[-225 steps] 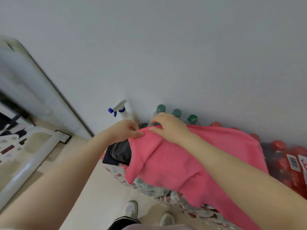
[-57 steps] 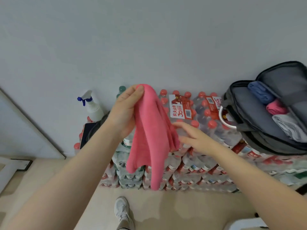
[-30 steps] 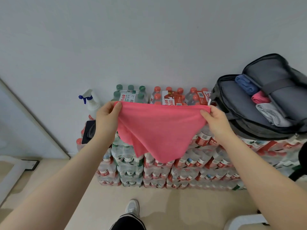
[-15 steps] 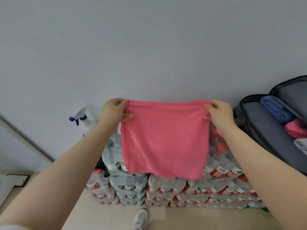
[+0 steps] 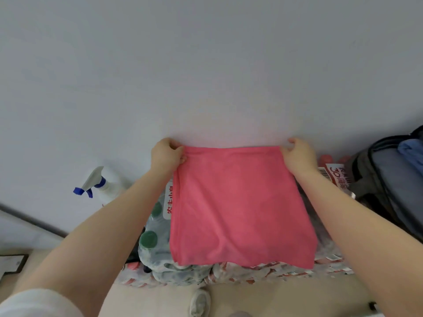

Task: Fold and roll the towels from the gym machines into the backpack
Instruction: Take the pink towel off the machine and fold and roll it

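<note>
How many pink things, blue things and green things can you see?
Pink: 1, the towel stretched between the left hand and right hand
Blue: 2, the spray bottle trigger and rolled towel in the backpack
Green: 2, the bottle caps
Total: 5

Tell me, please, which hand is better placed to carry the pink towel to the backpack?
Probably the right hand: it pinches the pink towel corner nearest the open backpack; the left hand is farther.
</note>
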